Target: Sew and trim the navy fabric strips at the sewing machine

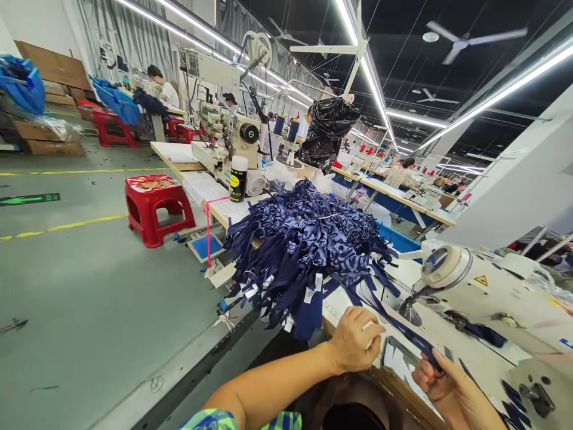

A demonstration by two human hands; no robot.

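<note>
My left hand (356, 340) rests at the front edge of the sewing table, its fingers curled round a small white piece, perhaps a label. My right hand (441, 376) is closed on a narrow navy fabric strip (403, 328) that runs up toward the needle of the white sewing machine (483, 292). A large heap of navy patterned fabric pieces (308, 245) with white tags lies on the table just left of my hands, its straps hanging over the edge.
A red plastic stool (154, 206) stands on the grey floor to the left. A black-and-yellow spray can (238, 178) and another sewing machine (228, 140) sit further along the table. A black plastic bag (326, 131) hangs behind. People work at distant tables.
</note>
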